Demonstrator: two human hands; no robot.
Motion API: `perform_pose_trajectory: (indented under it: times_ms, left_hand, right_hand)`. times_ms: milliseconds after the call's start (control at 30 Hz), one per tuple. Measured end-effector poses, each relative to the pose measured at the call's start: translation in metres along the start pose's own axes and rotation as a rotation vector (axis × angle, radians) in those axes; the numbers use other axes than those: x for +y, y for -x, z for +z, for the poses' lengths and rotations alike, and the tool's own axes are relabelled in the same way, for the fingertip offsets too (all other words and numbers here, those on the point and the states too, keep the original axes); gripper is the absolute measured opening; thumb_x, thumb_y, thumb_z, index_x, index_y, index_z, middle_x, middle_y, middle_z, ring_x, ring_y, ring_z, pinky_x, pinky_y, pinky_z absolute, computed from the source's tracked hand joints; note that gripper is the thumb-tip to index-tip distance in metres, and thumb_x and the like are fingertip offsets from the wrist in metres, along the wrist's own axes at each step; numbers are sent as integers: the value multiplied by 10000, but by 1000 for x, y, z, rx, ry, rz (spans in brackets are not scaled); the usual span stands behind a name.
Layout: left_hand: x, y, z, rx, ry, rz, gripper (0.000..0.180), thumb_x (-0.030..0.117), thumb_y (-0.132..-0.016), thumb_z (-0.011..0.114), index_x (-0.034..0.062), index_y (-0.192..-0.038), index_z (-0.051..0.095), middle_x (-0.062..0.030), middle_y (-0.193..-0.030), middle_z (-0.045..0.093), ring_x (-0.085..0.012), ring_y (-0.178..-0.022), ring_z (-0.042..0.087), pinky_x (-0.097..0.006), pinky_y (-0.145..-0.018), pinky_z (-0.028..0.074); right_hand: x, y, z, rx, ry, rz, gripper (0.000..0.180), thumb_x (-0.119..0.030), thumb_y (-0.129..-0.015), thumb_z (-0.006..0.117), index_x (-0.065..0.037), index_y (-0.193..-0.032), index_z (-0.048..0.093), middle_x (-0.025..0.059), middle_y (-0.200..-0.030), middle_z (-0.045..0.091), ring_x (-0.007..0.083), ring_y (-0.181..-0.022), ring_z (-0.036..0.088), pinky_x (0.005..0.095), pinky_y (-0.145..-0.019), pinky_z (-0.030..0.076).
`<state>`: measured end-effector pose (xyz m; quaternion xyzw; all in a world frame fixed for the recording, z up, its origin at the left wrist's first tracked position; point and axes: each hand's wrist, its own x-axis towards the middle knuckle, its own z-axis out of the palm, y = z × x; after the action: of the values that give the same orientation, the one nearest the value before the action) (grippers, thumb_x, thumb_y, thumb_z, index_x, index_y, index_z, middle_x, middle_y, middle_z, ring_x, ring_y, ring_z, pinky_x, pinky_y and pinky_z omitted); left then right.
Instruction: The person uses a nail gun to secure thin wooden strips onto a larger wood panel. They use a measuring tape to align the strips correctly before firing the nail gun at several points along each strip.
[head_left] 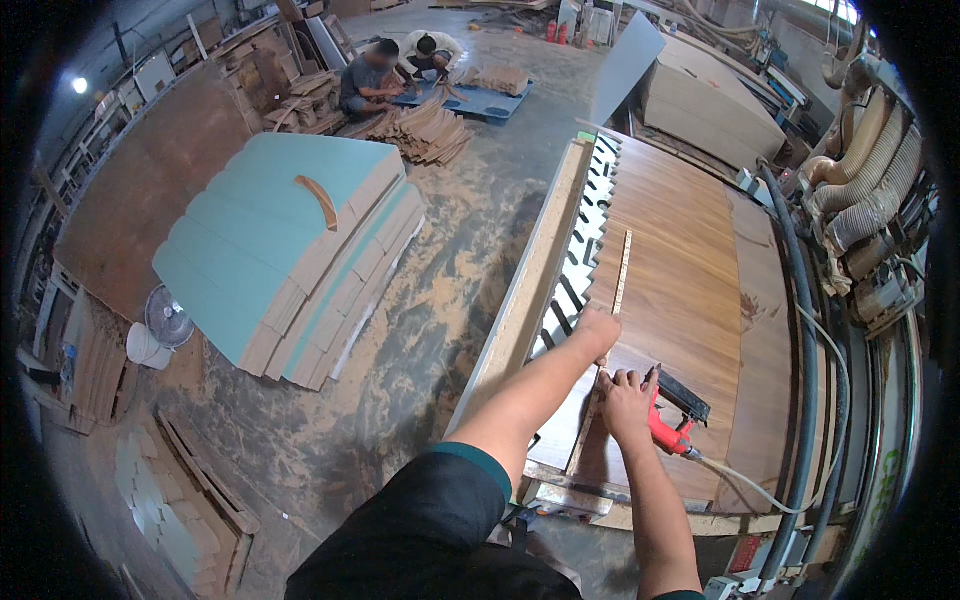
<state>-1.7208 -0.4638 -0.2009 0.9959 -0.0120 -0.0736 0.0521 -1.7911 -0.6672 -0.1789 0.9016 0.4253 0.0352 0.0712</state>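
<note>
A long, thin wooden strip (623, 265) lies lengthwise on a brown wood-grain panel (680, 240). My left hand (598, 333) is closed around the strip's middle, its fingers partly hidden by the hand's back. Just nearer to me, my right hand (627, 400) has its fingers bent down onto the same strip. Against the right side of that hand lies a red and black nail gun (672, 430), with a pale air hose running from its handle. Along the panel's left side runs a white board (590, 215) with black slots and a toothed edge.
Grey pipes (797, 330) and ribbed ducts (870, 180) line the right side. At left stands a stack of pale green boards (270, 220) with a curved wooden piece (318, 200) on top. Two people (400, 72) crouch beside a blue pallet (490, 103) at the back. Sawdust covers the floor (440, 250).
</note>
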Motion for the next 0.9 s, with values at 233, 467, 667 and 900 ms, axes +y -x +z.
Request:
perform_pose_trajectory:
  times_ms: [233, 467, 667, 900]
  left_hand:
    - [3, 6, -7, 57, -32, 4, 821, 452, -642, 1076, 127, -1332, 773, -32, -1396, 748, -255, -1332, 705, -492, -1095, 553]
    - [4, 10, -13, 99, -79, 40, 615, 401, -646, 1057, 124, -1150, 839, -42, -1276, 789, -265, -1278, 729, -479, -1105, 544]
    - [6, 8, -11, -30, -125, -26, 816, 494, -623, 1076, 129, -1298, 799, -37, -1287, 820, -238, -1276, 757, -494, -1033, 564]
    - [13, 8, -30, -213, -137, -84, 1115, 525, -667, 1057, 142, -1592, 569, -80, -1441, 753, -287, -1343, 723, -583, -1039, 557]
  right_hand:
    - [6, -1, 9, 12, 1, -2, 691, -429, -861, 890, -210, -1494, 716, 81, -1285, 725, 320, -1308, 626, 774, -1282, 248]
    - [7, 2, 9, 119, -66, -34, 408, -169, -1011, 630, -170, -1398, 760, 81, -1178, 732, 318, -1231, 655, 805, -1290, 211]
    - [6, -3, 9, 10, -83, -50, 503, -128, -979, 629, -119, -1475, 714, 105, -1274, 752, 340, -1321, 636, 781, -1310, 190]
    - [5, 0, 17, 84, -128, -58, 429, -137, -1017, 600, -35, -1408, 745, 93, -1128, 796, 319, -1258, 659, 716, -1323, 211]
